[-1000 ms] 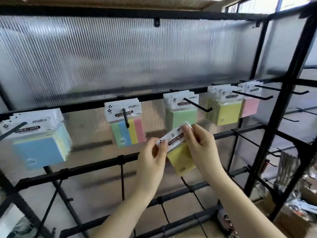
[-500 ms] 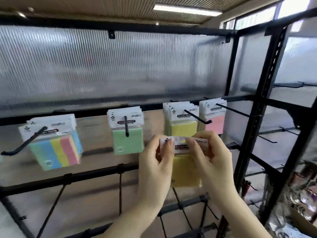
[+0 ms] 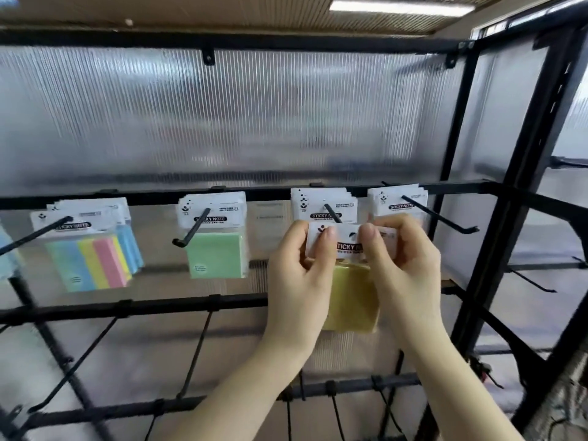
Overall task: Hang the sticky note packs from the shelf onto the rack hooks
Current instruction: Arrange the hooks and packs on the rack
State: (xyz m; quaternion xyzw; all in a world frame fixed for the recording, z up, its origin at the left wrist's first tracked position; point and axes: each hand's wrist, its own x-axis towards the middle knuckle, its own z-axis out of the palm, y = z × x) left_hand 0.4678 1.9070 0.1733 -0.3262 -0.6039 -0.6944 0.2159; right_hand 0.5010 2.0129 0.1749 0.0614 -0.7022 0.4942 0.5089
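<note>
left hand (image 3: 299,268) and right hand (image 3: 402,262) each grasp white header card of yellow sticky note pack (image 3: 351,294), held upright just below third hook (image 3: 332,213) on rack rail (image 3: 270,194).

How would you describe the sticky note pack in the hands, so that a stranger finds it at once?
Look at the black metal rack with its row of hooks. Before the third hook from the left, the left hand and the right hand pinch the white header of a yellow sticky note pack. Unlike its neighbours, it hangs on no hook yet.
</note>
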